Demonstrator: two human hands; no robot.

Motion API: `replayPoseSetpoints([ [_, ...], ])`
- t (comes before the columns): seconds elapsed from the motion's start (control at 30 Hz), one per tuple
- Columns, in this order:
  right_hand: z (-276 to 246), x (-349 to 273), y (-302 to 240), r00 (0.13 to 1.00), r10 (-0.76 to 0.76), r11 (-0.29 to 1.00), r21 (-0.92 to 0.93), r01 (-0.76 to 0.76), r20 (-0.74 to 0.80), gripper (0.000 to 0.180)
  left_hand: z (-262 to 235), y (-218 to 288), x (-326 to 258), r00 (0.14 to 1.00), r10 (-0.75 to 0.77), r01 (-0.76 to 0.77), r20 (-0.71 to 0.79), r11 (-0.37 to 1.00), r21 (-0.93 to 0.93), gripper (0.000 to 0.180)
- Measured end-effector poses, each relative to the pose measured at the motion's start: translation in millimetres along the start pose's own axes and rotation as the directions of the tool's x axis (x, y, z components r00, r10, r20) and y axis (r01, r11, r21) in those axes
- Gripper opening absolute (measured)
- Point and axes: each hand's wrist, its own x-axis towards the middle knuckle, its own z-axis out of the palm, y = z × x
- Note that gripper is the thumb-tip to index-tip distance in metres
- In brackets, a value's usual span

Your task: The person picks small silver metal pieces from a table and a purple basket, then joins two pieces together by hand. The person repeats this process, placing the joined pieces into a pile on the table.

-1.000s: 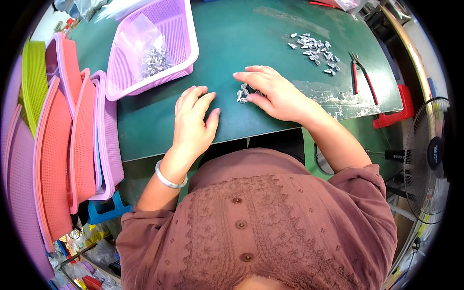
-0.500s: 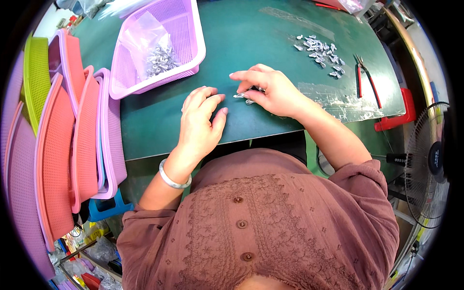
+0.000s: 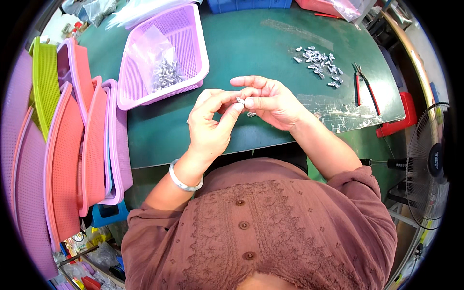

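Observation:
Over the near edge of the green table, my two hands meet at the fingertips. My left hand (image 3: 211, 120) pinches one side of a small silvery metal part (image 3: 240, 100), and my right hand (image 3: 270, 102) grips its other side between thumb and finger. Its exact kind is too small to make out. Below my right hand another small silvery piece (image 3: 251, 114) lies on the table. Several similar grey pieces (image 3: 319, 62) are scattered at the right, and more (image 3: 167, 73) sit in a clear plastic bag (image 3: 153, 48).
The bag rests in a lilac basket (image 3: 205, 67) at the back left. Red-handled pliers (image 3: 366, 89) lie on the table (image 3: 241, 48) at right. Stacked pink, lilac and green baskets (image 3: 63, 164) stand left. A black fan (image 3: 427, 164) is at far right; a blue bin (image 3: 249, 5) stands at back.
My hands were apart; the left has moved right to join the right one. A small metal part has been lifted off the table between their fingertips. The view has tilted slightly.

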Motion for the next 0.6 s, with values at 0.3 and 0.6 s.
replayPoseSetpoints([
  [0.3, -0.2, 0.4, 1.5, 1.000, 0.007, 1.000, -0.017, -0.007, -0.013, 0.040, 0.7, -0.7, 3.9, 0.989, 0.147, -0.143, 0.003, 0.958, 0.249, 0.014],
  [0.6, -0.7, 1.6, 3.7, 0.997, 0.035, 0.999, -0.013, -0.036, -0.065, 0.035, 0.8, -4.9, 6.0, 0.993, 0.112, -0.113, 0.020, 0.957, 0.267, 0.010],
])
